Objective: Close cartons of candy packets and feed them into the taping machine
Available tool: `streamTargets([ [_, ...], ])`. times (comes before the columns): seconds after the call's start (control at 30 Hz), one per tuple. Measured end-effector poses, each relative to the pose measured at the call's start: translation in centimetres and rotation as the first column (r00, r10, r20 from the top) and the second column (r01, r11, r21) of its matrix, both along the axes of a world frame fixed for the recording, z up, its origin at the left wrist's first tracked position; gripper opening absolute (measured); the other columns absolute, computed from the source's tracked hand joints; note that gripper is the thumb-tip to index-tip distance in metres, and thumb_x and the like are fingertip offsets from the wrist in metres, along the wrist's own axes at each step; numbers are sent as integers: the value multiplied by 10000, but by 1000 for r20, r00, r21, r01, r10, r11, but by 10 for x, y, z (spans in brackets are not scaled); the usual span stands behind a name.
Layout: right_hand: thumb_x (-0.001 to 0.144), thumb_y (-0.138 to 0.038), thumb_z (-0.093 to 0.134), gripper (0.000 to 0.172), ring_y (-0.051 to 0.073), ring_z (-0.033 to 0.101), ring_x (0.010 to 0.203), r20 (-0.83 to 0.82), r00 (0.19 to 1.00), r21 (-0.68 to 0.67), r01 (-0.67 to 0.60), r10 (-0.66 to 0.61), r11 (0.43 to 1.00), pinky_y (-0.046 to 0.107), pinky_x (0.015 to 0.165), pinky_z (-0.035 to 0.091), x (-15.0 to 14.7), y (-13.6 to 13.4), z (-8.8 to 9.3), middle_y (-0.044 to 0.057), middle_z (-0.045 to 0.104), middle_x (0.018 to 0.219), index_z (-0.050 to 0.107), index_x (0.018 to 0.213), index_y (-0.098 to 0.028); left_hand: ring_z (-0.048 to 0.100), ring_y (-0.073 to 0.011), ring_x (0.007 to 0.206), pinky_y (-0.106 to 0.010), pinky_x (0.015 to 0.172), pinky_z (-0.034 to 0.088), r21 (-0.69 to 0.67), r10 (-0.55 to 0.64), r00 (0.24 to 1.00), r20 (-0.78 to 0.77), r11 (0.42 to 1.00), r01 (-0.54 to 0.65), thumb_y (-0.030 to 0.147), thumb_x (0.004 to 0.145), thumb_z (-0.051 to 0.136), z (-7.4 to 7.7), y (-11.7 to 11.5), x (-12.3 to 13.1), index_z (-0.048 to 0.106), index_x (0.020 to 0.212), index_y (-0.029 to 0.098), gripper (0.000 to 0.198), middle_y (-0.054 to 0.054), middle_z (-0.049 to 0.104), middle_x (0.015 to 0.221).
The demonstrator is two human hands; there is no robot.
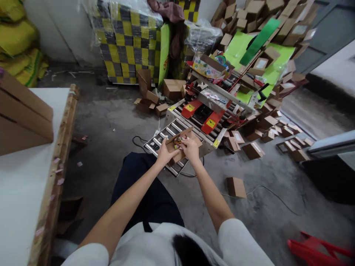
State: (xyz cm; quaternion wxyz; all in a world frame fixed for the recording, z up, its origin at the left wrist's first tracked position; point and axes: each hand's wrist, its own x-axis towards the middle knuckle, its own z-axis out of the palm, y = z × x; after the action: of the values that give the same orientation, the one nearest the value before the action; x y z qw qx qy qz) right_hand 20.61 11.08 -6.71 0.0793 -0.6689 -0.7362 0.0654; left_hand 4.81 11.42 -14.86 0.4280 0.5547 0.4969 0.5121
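Observation:
A small open cardboard box (175, 160) rests on the short roller conveyor (166, 130) before me. My left hand (165, 153) grips the box along its left side, thumb toward the opening. Over the box's mouth, my right hand (190, 148) has its fingers bent down onto small colourful packaged items (179, 140) inside. The fingers hide most of these items, and their kind is too small to make out. One raised flap stands at the far side of the box.
A carton-sealing machine (206, 111) with red side guides adjoins the conveyor. A loose carton (236, 187) lies on the floor at right, near a cable. Many small boxes are heaped behind the machine. At left stands a white-topped table (24, 184); a red stool (316, 247) is lower right.

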Motion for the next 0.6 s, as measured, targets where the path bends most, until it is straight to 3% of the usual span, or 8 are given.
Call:
streamTargets([
  [0.1, 989, -267, 591, 212, 279, 621, 1031, 81, 995, -82, 66, -59, 994, 391, 956, 429, -8, 23, 5, 136, 706, 964, 776, 943, -175, 473, -346, 1366, -520, 1181, 332, 92, -37, 997, -71, 995, 44, 433, 675, 843, 5, -1, -3, 401, 1430, 168, 914, -190, 493, 1456],
  [0.2, 955, -127, 541, 229, 294, 627, 1007, 124, 984, -109, 138, -125, 984, 429, 952, 403, -23, 43, 1, 194, 695, 916, 763, 909, -99, 456, -306, 1390, -479, 1195, 326, 198, -96, 991, -96, 974, 114, 405, 755, 774, 11, -2, -6, 411, 1419, 176, 790, -171, 492, 1469],
  [0.3, 905, -74, 532, 222, 292, 625, 988, 83, 989, -92, 131, -124, 987, 413, 927, 417, -28, 48, -3, 201, 687, 889, 750, 864, -79, 495, -294, 1351, -469, 1166, 364, 233, -106, 987, -120, 963, 132, 393, 785, 743, 13, -3, -8, 445, 1384, 171, 705, -165, 536, 1420],
  [0.43, 890, -209, 610, 170, 272, 591, 1050, -42, 997, 32, 59, -57, 998, 365, 956, 445, -10, 24, -3, 158, 671, 1053, 731, 970, -120, 581, -274, 1215, -440, 1078, 438, 237, -67, 987, -148, 966, 101, 382, 776, 739, 12, -1, -6, 538, 1270, 183, 569, -135, 625, 1278],
  [0.5, 946, -288, 530, 314, 283, 503, 1223, -96, 993, 140, 88, -75, 986, 399, 1054, 409, 1, 0, -7, 168, 592, 1244, 662, 1176, -120, 596, -262, 1169, -431, 1055, 448, 255, -76, 984, -160, 960, 116, 385, 787, 732, 13, 0, -5, 599, 1152, 194, 432, -114, 657, 1224],
  [0.6, 991, -387, 420, 592, 321, 259, 1440, -287, 946, 364, 252, -149, 897, 522, 1161, 294, 7, -34, -26, 232, 352, 1482, 352, 1491, -77, 590, -261, 1138, -446, 1049, 438, 298, -115, 970, -212, 938, 176, 382, 824, 710, 17, -4, -6, 648, 909, 217, 196, -81, 697, 1179],
])
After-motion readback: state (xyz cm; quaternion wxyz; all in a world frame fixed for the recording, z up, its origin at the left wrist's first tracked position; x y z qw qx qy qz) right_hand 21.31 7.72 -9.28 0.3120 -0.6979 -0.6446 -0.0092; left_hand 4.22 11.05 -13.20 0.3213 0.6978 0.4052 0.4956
